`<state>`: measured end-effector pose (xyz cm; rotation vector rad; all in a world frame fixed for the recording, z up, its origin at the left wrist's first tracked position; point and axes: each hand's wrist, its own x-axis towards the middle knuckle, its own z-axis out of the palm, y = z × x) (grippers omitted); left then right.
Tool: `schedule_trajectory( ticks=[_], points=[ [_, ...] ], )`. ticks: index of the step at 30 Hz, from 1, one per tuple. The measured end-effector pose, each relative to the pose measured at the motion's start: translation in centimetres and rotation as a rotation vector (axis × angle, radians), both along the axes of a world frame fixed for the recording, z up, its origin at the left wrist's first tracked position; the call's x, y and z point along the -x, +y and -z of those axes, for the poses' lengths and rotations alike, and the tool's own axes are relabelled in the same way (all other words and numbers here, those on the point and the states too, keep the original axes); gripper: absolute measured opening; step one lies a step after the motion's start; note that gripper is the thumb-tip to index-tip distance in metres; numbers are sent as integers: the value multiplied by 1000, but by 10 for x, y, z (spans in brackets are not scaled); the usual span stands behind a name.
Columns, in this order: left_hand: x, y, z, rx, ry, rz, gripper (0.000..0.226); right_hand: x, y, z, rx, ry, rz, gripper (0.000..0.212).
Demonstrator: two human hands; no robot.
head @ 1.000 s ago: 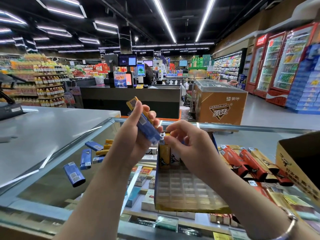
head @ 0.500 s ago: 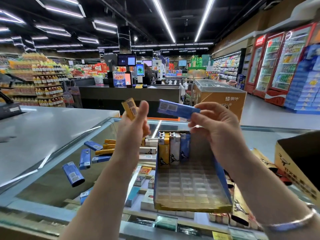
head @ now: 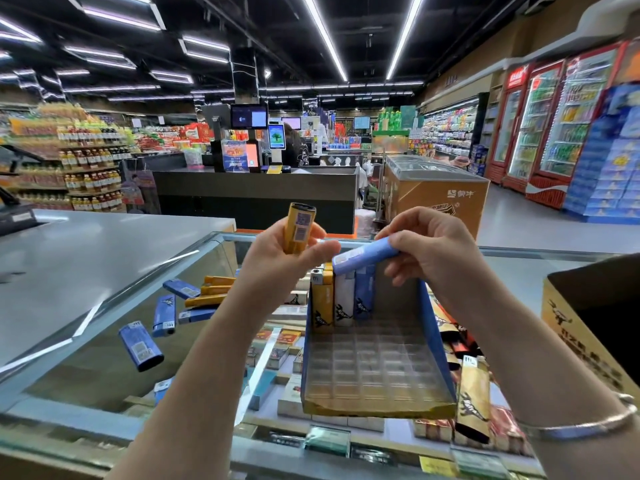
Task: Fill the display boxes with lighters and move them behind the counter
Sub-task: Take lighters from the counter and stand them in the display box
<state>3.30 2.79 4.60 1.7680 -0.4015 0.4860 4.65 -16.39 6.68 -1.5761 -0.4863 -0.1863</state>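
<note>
Blue lighter (head: 365,259) lower; 3 slotted.

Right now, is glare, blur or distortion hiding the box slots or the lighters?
Head view: ceiling strips streak glare across the glass counter, mostly left; the box slots read hazy but countable. Wide lens bows the edges, and the shelves far left are smeared. Yellow lighter in left hand and blue lighter in right hand are sharp.
</note>
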Motion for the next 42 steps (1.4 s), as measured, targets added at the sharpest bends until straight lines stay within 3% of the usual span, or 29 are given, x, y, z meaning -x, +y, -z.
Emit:
schedule_trajectory(
  ticks=[3, 6, 9, 11, 14, 17, 19, 22, 24, 27, 29, 42],
  points=[
    [4, -9, 3, -256, -179, 20, 31, -1, 3, 2, -126, 59, -42, 16],
    [2, -13, 8, -467, -362, -76, 14, -2, 5, 4, -181, 77, -107, 8],
    [1, -10, 8, -294, -319, 12, 7, -1, 5, 3, -303, 106, -306, 18],
    [1, -10, 7, -160, -205, 97, 19, -1, 5, 2, -326, 69, -323, 22],
    [0, -12, 7, -103, -142, 77, 23, -4, 2, 1, -170, -107, -96, 11],
    [-5, -5, 8, -114, -147, -135, 23, -10, -6, 2, 40, -211, 46, 14],
    [-8, 0, 8, -141, 12, -203, 34, -12, -8, 5, 161, -217, 59, 18],
    [-8, 4, 6, -117, 371, -49, 64, -13, -5, 12, 376, -243, 45, 18],
    [-9, 6, 7, -181, 452, -2, 58, -14, -4, 16, 457, -253, 35, 18],
    [-11, 9, 11, -203, 477, 16, 29, -15, -2, 20, 560, -285, 52, 22],
    [-12, 10, 13, -177, 474, 27, 23, -14, -1, 22, 614, -324, 67, 25],
    [-18, 7, 18, -36, 501, 92, 40, -16, 6, 30, 888, -605, 378, 16]
  ],
)
